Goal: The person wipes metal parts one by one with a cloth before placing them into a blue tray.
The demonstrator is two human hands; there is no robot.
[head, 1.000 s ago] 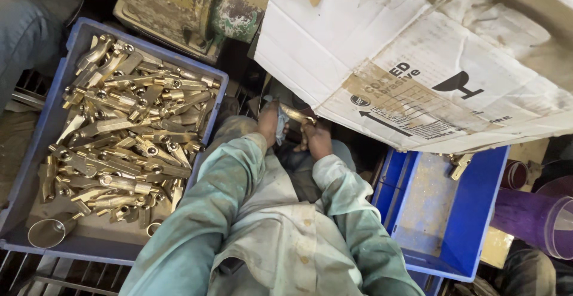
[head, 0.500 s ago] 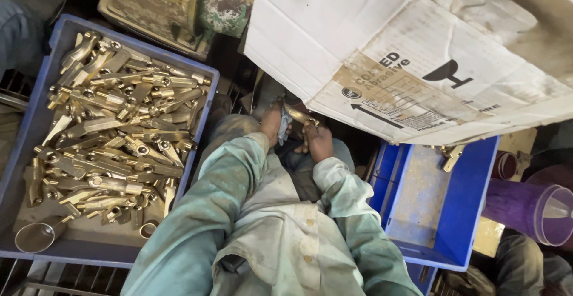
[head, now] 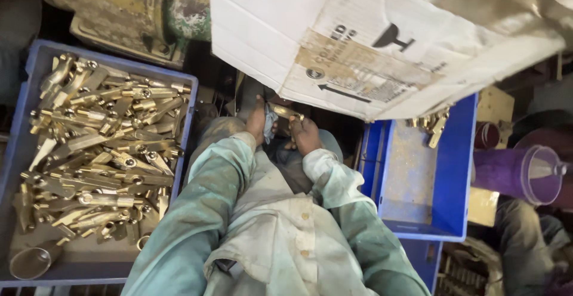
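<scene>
Both my hands meet just below the edge of a big cardboard box [head: 382, 39]. My left hand [head: 258, 122] grips a pale cloth [head: 270, 120] pressed against a brass part [head: 287, 113]. My right hand [head: 305, 135] holds the same brass part from the other side. Pale green sleeves cover both arms down to the wrists. To my left, a blue crate [head: 27, 93] is heaped with several brass parts [head: 101, 147]. To my right, another blue crate [head: 453, 170] holds a few brass parts [head: 433, 123] at its far end.
A worn yellow-green machine housing [head: 137, 9] stands behind the left crate. A small metal cup [head: 30, 263] lies in that crate's near corner. A purple jug with a clear funnel [head: 531, 173] sits at the far right. Another blue crate [head: 424, 260] lies below the right one.
The view has shifted so everything sits lower and further left in frame. My hands stay together on the brass part and cloth, with only small movement.
</scene>
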